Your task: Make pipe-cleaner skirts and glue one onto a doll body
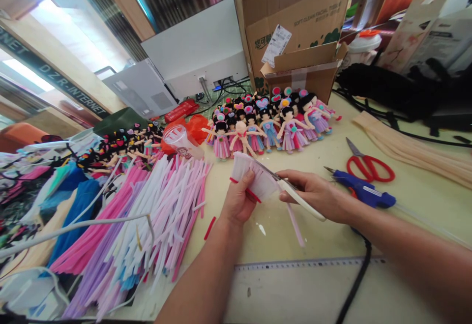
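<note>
My left hand (241, 198) pinches a flat panel of pale pink pipe cleaners (243, 169) above the table, with a red strip (253, 196) along its lower side. My right hand (309, 191) is closed around white-handled scissors (300, 200). Their metal blades lie along the panel's upper right edge; whether they are apart or together I cannot tell. Below them, a single pale pink pipe cleaner (296, 225) slants down toward the tabletop. A short red piece (210, 228) lies left of my left wrist.
Pipe cleaners (147, 216) in several colours are heaped at left. Small dolls (265, 127) stand at the back before a cardboard box (295, 29). Red-handled scissors (370, 164) and a blue glue gun (365, 189) lie at right; a black cord (359, 279) runs beneath my right forearm.
</note>
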A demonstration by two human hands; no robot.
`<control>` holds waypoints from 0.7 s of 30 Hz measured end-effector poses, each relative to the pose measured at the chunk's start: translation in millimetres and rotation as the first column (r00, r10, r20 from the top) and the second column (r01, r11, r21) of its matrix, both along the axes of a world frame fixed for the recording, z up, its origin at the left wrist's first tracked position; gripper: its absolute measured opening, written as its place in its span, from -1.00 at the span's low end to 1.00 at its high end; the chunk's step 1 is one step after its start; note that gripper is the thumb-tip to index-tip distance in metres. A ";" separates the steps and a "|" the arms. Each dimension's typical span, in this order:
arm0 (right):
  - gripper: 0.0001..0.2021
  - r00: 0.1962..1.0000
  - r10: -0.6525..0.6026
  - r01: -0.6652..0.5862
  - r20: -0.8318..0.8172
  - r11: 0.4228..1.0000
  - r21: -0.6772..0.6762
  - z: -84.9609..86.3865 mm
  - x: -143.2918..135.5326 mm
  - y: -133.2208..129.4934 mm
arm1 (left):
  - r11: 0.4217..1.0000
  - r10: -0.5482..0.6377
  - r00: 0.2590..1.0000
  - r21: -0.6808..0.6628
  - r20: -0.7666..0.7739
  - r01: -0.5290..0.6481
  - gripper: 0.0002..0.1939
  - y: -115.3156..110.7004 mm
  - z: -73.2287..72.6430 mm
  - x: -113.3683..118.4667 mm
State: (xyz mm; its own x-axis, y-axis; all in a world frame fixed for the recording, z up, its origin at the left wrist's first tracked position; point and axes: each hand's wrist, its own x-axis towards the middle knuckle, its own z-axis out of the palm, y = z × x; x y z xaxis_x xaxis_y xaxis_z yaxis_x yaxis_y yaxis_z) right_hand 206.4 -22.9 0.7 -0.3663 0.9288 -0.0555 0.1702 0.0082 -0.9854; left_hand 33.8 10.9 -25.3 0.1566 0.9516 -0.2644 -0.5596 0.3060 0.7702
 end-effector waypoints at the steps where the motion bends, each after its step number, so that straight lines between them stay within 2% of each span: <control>1: -0.59 1.000 0.000 0.000 -0.008 1.000 -0.009 0.7 -0.1 0.1 | 1.000 0.002 1.000 -0.003 0.001 -0.002 -0.61 0.1 -0.1 -0.3; 13: -0.68 0.999 0.028 -0.029 0.028 1.000 0.011 -0.6 2.5 0.7 | 1.000 -0.008 1.000 -0.023 0.026 0.009 -0.64 -0.3 0.8 -0.9; 17: -0.63 0.997 0.038 -0.039 0.065 0.999 0.007 -0.4 6.7 4.0 | 0.999 -0.047 0.999 -0.003 -0.021 0.047 -0.58 6.0 6.8 -14.8; 21: -0.63 0.991 0.047 -0.051 0.122 0.998 0.035 -1.6 10.7 5.5 | 0.995 -0.021 0.984 0.091 -0.176 0.037 -0.60 14.1 15.8 -34.8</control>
